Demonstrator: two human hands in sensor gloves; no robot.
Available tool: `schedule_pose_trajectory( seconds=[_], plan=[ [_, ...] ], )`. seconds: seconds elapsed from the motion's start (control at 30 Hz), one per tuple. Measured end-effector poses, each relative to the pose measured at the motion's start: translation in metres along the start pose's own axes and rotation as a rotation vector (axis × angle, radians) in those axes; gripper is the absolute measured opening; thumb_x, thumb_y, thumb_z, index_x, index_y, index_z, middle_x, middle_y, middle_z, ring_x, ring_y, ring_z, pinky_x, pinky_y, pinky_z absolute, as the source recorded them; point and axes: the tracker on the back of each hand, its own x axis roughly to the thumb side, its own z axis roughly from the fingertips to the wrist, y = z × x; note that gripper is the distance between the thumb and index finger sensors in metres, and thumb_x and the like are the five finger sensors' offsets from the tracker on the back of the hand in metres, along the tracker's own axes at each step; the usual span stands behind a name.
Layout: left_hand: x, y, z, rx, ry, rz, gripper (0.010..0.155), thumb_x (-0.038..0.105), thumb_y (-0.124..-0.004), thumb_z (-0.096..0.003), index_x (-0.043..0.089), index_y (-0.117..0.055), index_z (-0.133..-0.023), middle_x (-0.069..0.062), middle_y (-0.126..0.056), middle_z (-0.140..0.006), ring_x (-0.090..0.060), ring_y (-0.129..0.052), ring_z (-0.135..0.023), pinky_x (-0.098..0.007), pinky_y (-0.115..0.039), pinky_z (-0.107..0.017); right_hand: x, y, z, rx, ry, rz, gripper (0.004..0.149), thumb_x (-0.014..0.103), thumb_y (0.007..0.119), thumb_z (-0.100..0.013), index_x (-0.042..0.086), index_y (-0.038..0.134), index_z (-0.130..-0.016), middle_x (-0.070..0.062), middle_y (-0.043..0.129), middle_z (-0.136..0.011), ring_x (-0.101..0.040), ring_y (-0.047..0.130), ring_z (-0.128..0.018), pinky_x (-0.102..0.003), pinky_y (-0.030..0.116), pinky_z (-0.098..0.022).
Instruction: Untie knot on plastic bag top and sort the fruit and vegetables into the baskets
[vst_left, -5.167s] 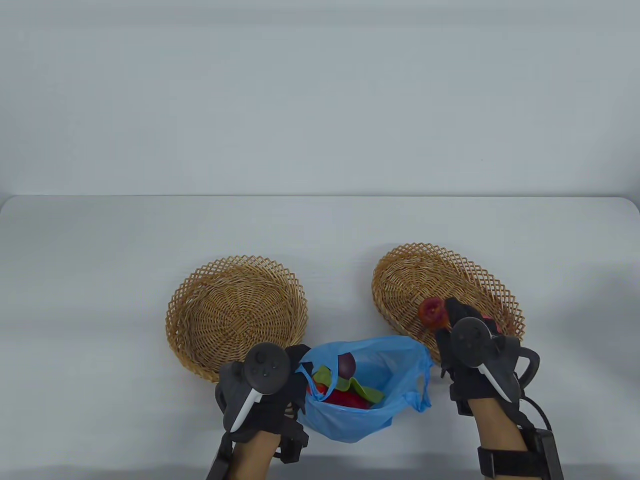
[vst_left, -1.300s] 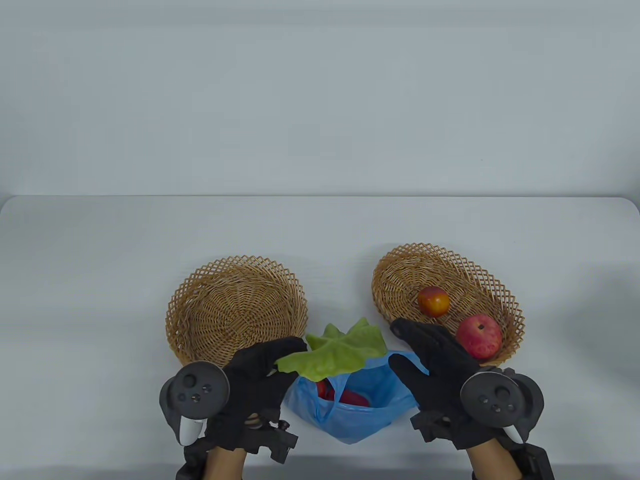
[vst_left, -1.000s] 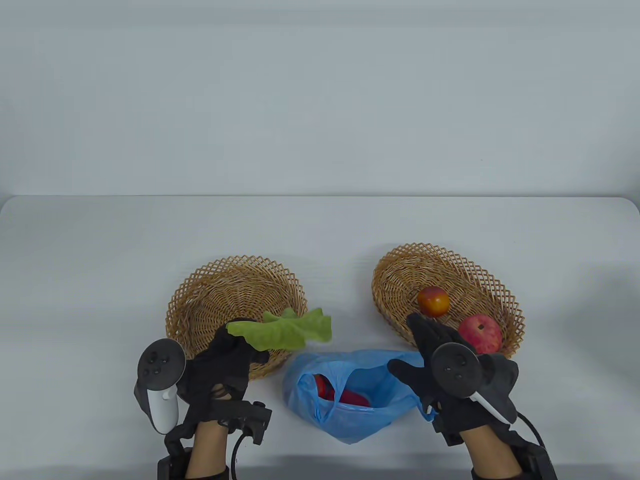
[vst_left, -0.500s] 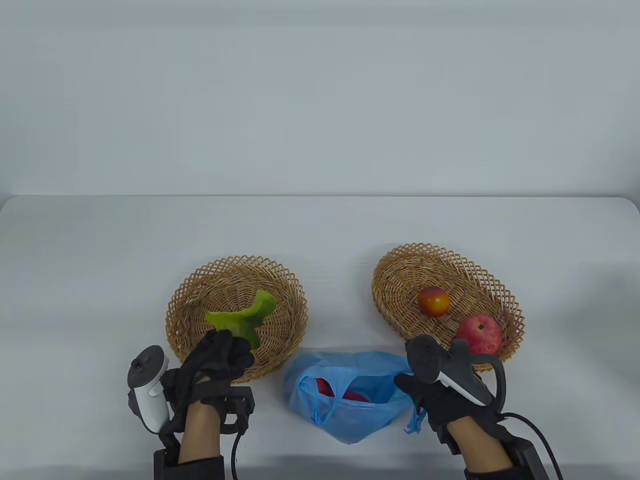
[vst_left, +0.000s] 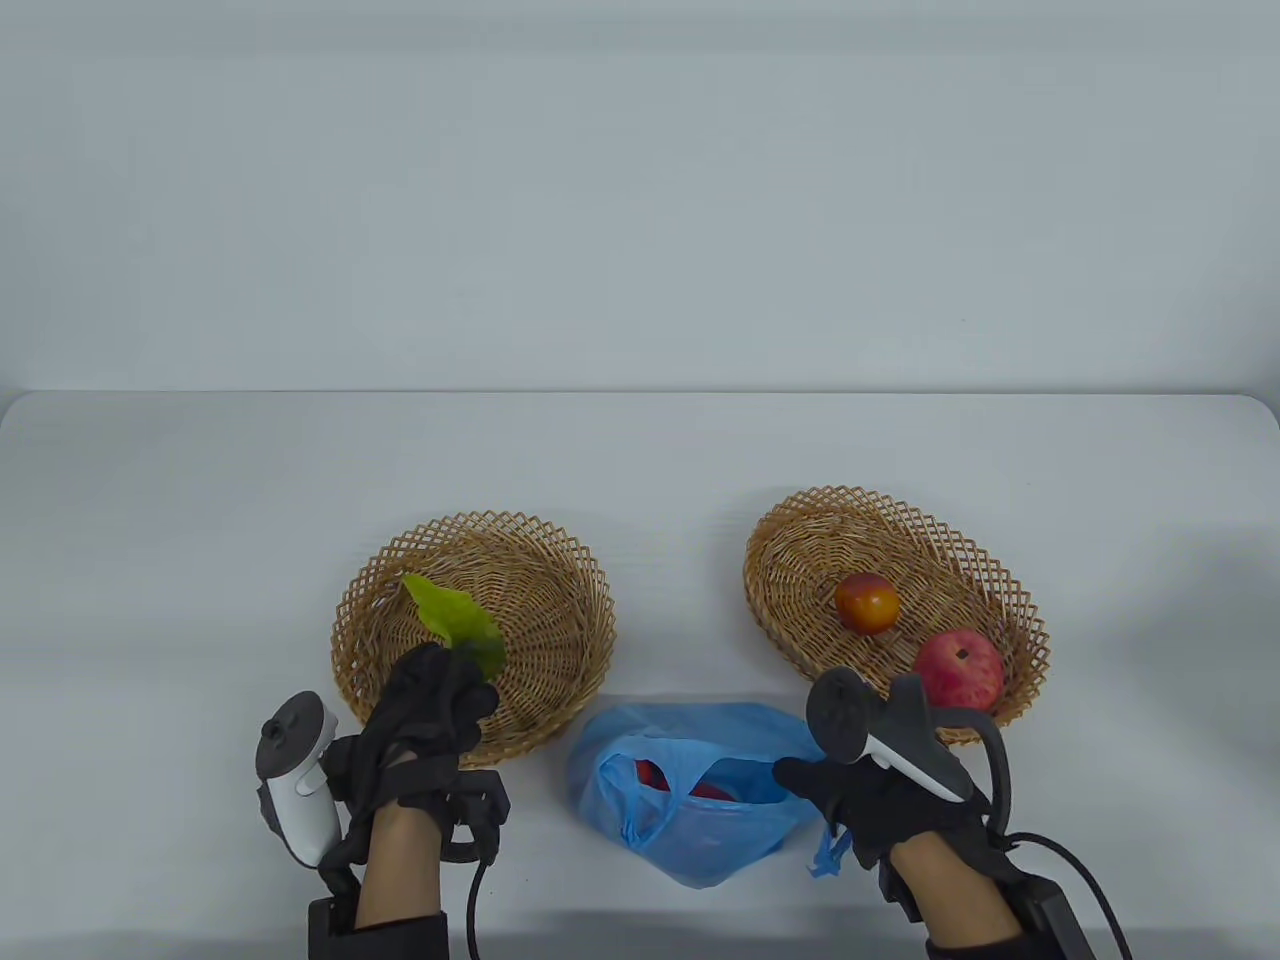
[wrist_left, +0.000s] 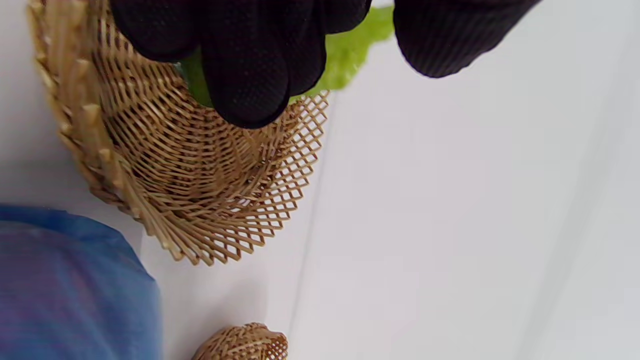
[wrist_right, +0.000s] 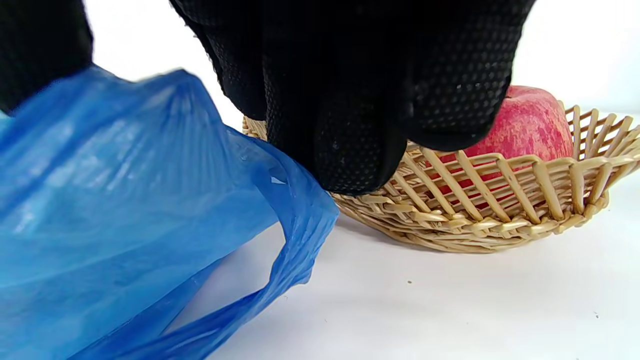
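- Left of blue bag (vst_left: 690, 800), left basket (vst_left: 560, 620); right basket (vst_left: 800, 580) cradling apple (vst_left: 958, 668) and peach (vst_left: 866, 603)
- Left hand (vst_left: 430, 700) pinching lettuce leaf (vst_left: 455, 620) over left basket
- Right hand (vst_left: 880, 800) gripping bag's rim; red item inside

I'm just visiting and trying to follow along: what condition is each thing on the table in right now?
Blue plastic bag: untied, mouth open, something red still inside.
Left round wicker basket: a leaf held over it.
Green lettuce leaf: pinched by the left hand, not yet let go.
Right round wicker basket: holds two fruits.
Small red-orange fruit: lying in the right basket.
Red apple: lying in the right basket.
Right hand: grips the bag's rim.
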Motion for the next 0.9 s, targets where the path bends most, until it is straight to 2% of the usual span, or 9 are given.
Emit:
schedule_pose_trajectory(
  seconds=[0.1,0.17,0.27,0.37,0.53,0.63,0.73,0.9],
  plan=[
    [0.011,-0.01,0.008,-0.062,-0.098,-0.019,0.075,0.053,-0.067,-0.0514,0.019,-0.033,-0.109,-0.01,-0.061,-0.106,-0.031,-0.081,-0.088,-0.055,-0.057,-0.073,0.002,-0.001,0.002,0.002,0.005,0.016,0.086,0.07,0.076,-0.04,0.016,0.062,-0.106,-0.016,0.095,-0.088,-0.033,0.099,-0.067,-0.05,0.082,-0.049],
    [0.02,-0.02,0.014,-0.104,-0.189,-0.055,0.071,0.054,-0.068,-0.0514,0.021,-0.04,-0.108,-0.012,-0.059,-0.108,-0.032,-0.079,-0.091,-0.057,-0.056,-0.073,0.003,-0.001,0.002,0.005,0.011,0.039,0.086,0.07,0.076,-0.04,0.016,0.061,-0.106,-0.015,0.096,-0.086,-0.031,0.101,-0.064,-0.049,0.083,-0.047],
    [0.034,-0.041,0.029,-0.138,-0.359,-0.2,0.069,0.055,-0.07,-0.0507,0.023,-0.048,-0.107,-0.012,-0.062,-0.108,-0.034,-0.079,-0.091,-0.058,-0.056,-0.073,0.006,0.002,0.0,0.027,0.017,0.059,0.087,0.068,0.079,-0.04,0.015,0.06,-0.105,-0.014,0.099,-0.082,-0.028,0.103,-0.058,-0.047,0.085,-0.044],
    [0.044,-0.064,0.047,-0.161,-0.529,-0.345,0.064,0.056,-0.073,-0.0495,0.024,-0.06,-0.104,-0.008,-0.075,-0.102,-0.032,-0.088,-0.086,-0.056,-0.062,-0.071,0.008,0.004,-0.002,0.021,0.02,0.067,0.084,0.061,0.085,-0.04,0.013,0.06,-0.104,-0.01,0.102,-0.076,-0.024,0.105,-0.052,-0.045,0.086,-0.041],
    [0.051,-0.105,0.079,-0.234,-0.795,-0.522,0.055,0.054,-0.075,-0.0486,0.026,-0.075,-0.096,-0.003,-0.091,-0.091,-0.028,-0.099,-0.075,-0.054,-0.07,-0.069,0.01,-0.002,0.001,-0.125,0.016,0.032,0.08,0.053,0.091,-0.038,0.012,0.063,-0.101,-0.005,0.106,-0.067,-0.02,0.107,-0.043,-0.042,0.089,-0.036],
    [0.046,-0.13,0.093,-0.309,-0.905,-0.637,0.052,0.053,-0.076,-0.0479,0.027,-0.079,-0.093,-0.002,-0.094,-0.088,-0.028,-0.1,-0.073,-0.054,-0.071,-0.068,0.011,-0.005,0.003,-0.165,-0.002,-0.004,0.079,0.05,0.093,-0.037,0.013,0.064,-0.1,-0.004,0.107,-0.064,-0.019,0.107,-0.041,-0.042,0.089,-0.035],
    [0.034,-0.156,0.099,-0.356,-0.938,-0.853,0.05,0.051,-0.078,-0.046,0.026,-0.084,-0.089,-0.004,-0.098,-0.084,-0.031,-0.102,-0.071,-0.055,-0.071,-0.068,0.011,-0.006,0.005,-0.112,0.003,0.007,0.081,0.054,0.09,-0.038,0.014,0.062,-0.102,-0.006,0.104,-0.07,-0.022,0.105,-0.048,-0.044,0.086,-0.041],
    [0.007,-0.188,0.094,-0.298,-0.882,-1.38,0.051,0.052,-0.079,-0.0426,0.027,-0.087,-0.087,-0.003,-0.1,-0.084,-0.031,-0.102,-0.074,-0.056,-0.07,-0.068,0.006,-0.007,0.007,-0.052,0.037,0.006,0.077,0.059,0.086,-0.04,0.016,0.067,-0.101,-0.008,0.102,-0.074,-0.024,0.104,-0.052,-0.046,0.085,-0.043]
  ],
)
